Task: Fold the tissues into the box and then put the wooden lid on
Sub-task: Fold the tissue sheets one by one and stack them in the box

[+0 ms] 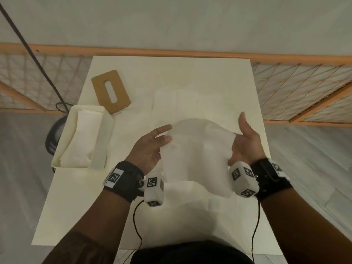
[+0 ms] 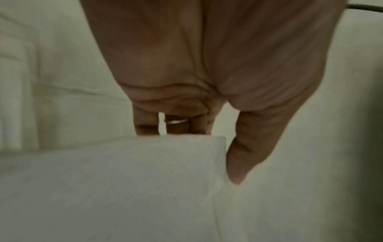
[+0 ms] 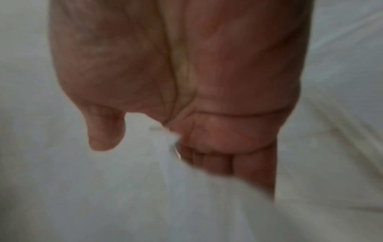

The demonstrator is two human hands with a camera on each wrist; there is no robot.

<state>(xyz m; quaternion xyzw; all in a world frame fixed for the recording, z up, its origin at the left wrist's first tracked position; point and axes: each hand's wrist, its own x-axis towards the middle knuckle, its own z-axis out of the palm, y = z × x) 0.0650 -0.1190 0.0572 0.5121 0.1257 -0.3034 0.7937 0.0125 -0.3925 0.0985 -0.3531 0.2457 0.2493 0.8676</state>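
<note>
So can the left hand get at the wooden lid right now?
Probably not yet: the left hand holds the tissue with the right hand. The wooden lid itself lies uncovered beyond the box.

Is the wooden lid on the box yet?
No, the wooden lid lies flat on the table beyond the open box, which shows folded tissue inside.

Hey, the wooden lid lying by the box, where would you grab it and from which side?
Probably by its long edges, coming down from above. The wooden lid lies flat on the table, so nothing can slip under it. Its near corner sits close to the box, so grip toward the far end. The central slot also offers a finger hold.
</note>
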